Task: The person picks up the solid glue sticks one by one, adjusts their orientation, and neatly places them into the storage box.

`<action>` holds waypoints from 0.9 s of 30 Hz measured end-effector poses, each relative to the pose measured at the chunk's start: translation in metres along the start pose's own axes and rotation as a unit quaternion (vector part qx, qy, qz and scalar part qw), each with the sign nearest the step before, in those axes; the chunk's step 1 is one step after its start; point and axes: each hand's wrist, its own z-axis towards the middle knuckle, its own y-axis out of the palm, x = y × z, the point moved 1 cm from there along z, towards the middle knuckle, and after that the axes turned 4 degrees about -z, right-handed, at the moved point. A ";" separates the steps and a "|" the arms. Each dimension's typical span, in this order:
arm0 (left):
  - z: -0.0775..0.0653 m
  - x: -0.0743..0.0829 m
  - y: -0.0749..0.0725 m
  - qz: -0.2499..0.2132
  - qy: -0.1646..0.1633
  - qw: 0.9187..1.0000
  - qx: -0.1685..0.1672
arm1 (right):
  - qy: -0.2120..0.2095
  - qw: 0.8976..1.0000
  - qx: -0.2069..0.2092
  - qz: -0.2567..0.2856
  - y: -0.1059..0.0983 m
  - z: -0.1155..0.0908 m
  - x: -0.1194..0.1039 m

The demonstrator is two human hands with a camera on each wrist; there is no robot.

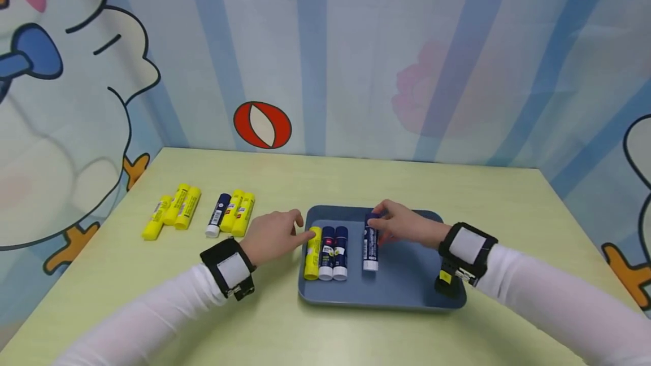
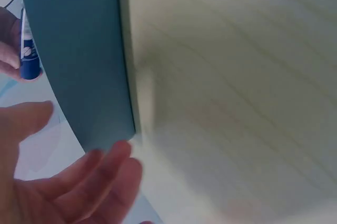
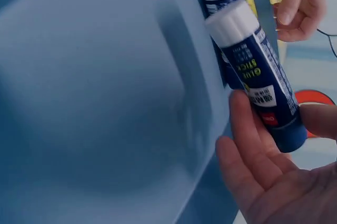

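Observation:
A blue tray (image 1: pixel 407 287) lies on the pale green table. At its left end one yellow glue stick (image 1: pixel 312 253) and two dark blue glue sticks (image 1: pixel 334 253) lie side by side. My left hand (image 1: pixel 300 230) rests at the tray's left rim with relaxed fingers (image 2: pixel 105 166), its fingertips touching the yellow stick. My right hand (image 1: pixel 378 225) pinches the capped end of another dark blue glue stick (image 1: pixel 370 248) (image 3: pixel 258 77), which lies on the tray floor (image 3: pixel 105 103) a little to the right of the row. In the left wrist view that stick (image 2: pixel 29 50) shows beyond the tray wall (image 2: pixel 84 56).
On the table to the left lie three yellow glue sticks (image 1: pixel 173 213), and nearer the tray one dark blue stick (image 1: pixel 217 214) beside two yellow ones (image 1: pixel 239 213). A cartoon-printed curtain (image 1: pixel 325 55) closes off the back and sides.

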 end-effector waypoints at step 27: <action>0.003 0.008 0.008 -0.022 -0.013 0.998 -0.054 | 0.042 0.988 -0.047 -0.139 0.026 0.019 -0.019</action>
